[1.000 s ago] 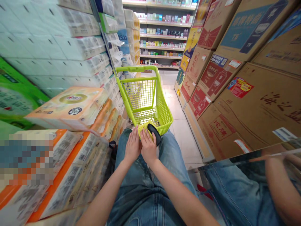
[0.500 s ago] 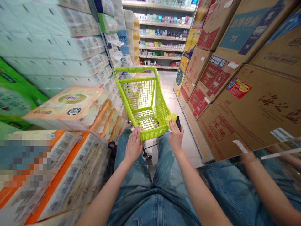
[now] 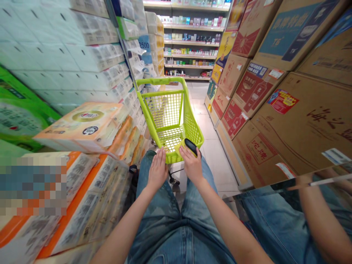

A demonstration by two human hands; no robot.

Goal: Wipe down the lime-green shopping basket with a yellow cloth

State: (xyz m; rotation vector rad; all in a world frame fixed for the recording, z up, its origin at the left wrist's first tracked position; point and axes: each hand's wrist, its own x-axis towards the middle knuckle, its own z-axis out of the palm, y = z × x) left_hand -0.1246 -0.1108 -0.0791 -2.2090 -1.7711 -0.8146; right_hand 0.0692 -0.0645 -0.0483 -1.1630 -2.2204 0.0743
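Observation:
A lime-green plastic shopping basket cart stands in front of my knees, its mesh basket holding nothing I can see. My left hand lies flat with its fingertips at the basket's near rim, holding nothing. My right hand grips a small yellow-green item with a black oval part just over that rim. Part of the item is hidden by my fingers, and I cannot tell exactly what it is.
Stacked wrapped tissue packs wall the left side, and printed cardboard cartons wall the right. A tiled aisle floor runs ahead to shelves of small boxed goods. A mirrored panel at lower right reflects my jeans and arm.
My right hand has moved left and closer, bringing the item from beyond the basket's right side to its near rim. A second ago, both hands were on the item.

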